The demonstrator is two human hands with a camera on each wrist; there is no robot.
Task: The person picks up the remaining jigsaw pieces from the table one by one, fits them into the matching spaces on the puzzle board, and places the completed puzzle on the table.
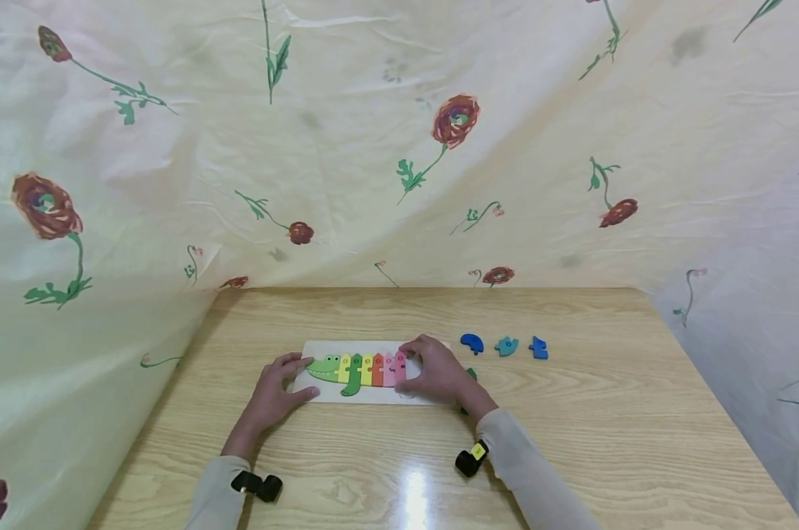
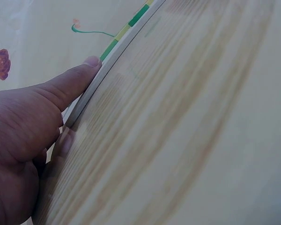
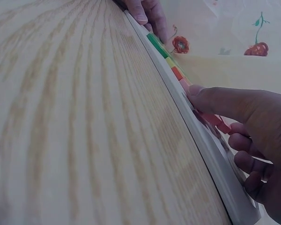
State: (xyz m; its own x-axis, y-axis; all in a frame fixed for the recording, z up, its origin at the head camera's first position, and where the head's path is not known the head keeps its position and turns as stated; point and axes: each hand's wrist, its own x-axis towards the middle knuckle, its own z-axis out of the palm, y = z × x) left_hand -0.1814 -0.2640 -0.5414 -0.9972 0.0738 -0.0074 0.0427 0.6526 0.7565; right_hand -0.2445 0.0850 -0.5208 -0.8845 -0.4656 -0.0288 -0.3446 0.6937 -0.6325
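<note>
A white puzzle board (image 1: 311, 394) lies on the table, bearing a crocodile built of coloured pieces: a green head (image 1: 323, 368), then yellow, green, orange and pink sections. My left hand (image 1: 277, 392) grips the board's left end, fingers at the far side and thumb near the front; the left wrist view shows its thumb (image 2: 86, 70) against the board's edge. With thumb and fingers, my right hand (image 1: 435, 370) pinches a darker pink puzzle piece (image 1: 400, 361) at the right end of the row. The board's right part is mostly hidden beneath that hand.
Right of the board lie a dark blue curved piece (image 1: 471, 343), a teal piece (image 1: 507, 346) and a blue piece (image 1: 539, 347). A dark green piece (image 1: 471, 374) is partly covered by the right wrist. Flowered cloth (image 1: 346, 147) hangs behind the wooden table (image 1: 605, 412).
</note>
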